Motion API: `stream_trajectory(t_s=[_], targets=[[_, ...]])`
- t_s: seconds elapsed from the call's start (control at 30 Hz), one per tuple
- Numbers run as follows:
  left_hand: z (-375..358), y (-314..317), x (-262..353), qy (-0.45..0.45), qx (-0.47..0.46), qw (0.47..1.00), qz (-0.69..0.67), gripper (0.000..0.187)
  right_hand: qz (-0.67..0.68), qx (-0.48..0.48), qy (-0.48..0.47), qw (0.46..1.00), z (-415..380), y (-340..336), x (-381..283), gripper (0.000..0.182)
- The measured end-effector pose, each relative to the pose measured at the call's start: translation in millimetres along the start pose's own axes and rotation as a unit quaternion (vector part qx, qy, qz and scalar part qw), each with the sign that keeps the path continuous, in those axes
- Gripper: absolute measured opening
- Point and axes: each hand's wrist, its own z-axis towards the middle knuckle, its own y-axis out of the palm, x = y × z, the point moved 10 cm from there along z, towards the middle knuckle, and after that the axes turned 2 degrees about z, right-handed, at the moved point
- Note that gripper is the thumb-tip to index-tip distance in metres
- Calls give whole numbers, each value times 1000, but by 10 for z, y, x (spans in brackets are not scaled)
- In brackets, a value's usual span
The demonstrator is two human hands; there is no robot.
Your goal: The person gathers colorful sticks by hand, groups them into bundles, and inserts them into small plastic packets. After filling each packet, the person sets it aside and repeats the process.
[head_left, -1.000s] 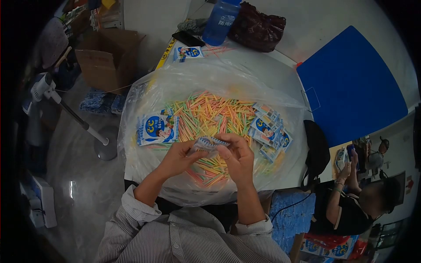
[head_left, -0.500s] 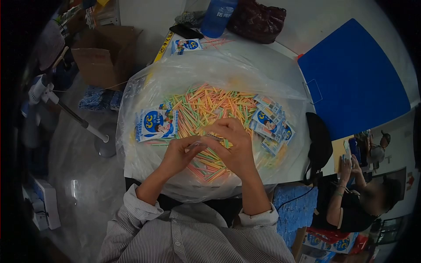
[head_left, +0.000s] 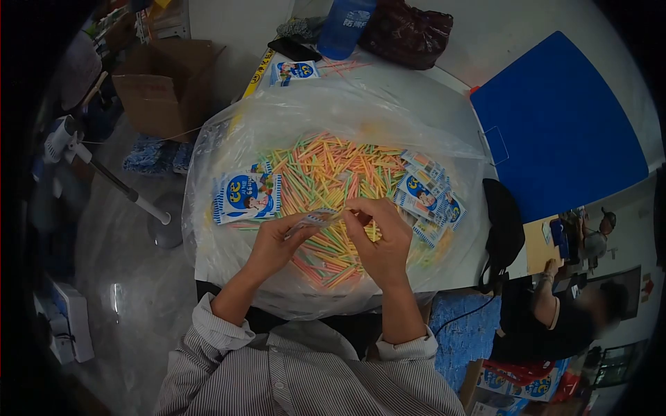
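My left hand (head_left: 272, 247) is closed on a small clear packet (head_left: 316, 220) with printed, striped edges. It is held above a heap of thin pastel sticks (head_left: 322, 166) in pink, yellow, orange and green. Beside the packet's right end, my right hand (head_left: 381, 239) has thumb and forefinger pinched together; what lies between them is too small to make out. The sticks rest in a large clear plastic bag (head_left: 222, 149) spread open. On its left side lie blue-and-white printed packets (head_left: 246, 197); on its right, several more packets (head_left: 427, 194) overlap.
A blue bottle (head_left: 343, 31), a dark red bag (head_left: 409, 35) and another packet (head_left: 295, 72) are at the table's back. A blue panel (head_left: 562, 125) and a black pouch (head_left: 504, 222) stand right. Left are a carton (head_left: 163, 87) and a stand (head_left: 132, 191). Another person (head_left: 555, 312) sits at right.
My hands have moved apart, and the packet now shows between them. My right hand's fingers have drawn into a pinch. The other person's arm has shifted.
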Motion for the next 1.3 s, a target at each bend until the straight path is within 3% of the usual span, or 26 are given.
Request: stream_trajectory(t_s=[0.2,0.3,0.37,0.5,0.57,0.7,0.77,0.87,1.1,1.17,1.3], targets=[[-6,-5,-35,7,1,1000,22,22,-53,-11,-37,998,-17,-30,-110,12],[-10,30,-2,42,-8,999,31,21,-151,-61,-114,980,-51,97,-191,10],[-19,93,-154,-30,-35,998,-34,21,-75,-94,-79,990,-99,151,-69,10],[-31,93,-179,-26,-20,997,-70,20,-42,-53,-27,997,-135,97,108,10],[-51,13,-222,-30,27,992,-116,20,2,43,6,999,-123,-143,149,10],[-50,26,-295,-29,20,987,-154,21,-3,54,-17,998,-115,-182,103,9],[-57,13,-250,-16,28,988,-154,21,32,33,54,997,-178,-106,294,9],[-60,2,-267,-20,27,988,-149,21,70,34,71,994,-205,-83,272,9],[-75,3,-252,-12,25,988,-149,21,132,73,54,987,-206,-169,204,10],[-68,32,-97,29,11,988,-149,21,91,35,26,995,-218,-68,130,11],[-96,-19,-183,6,26,983,-181,22,44,30,14,998,-263,-85,72,11]])
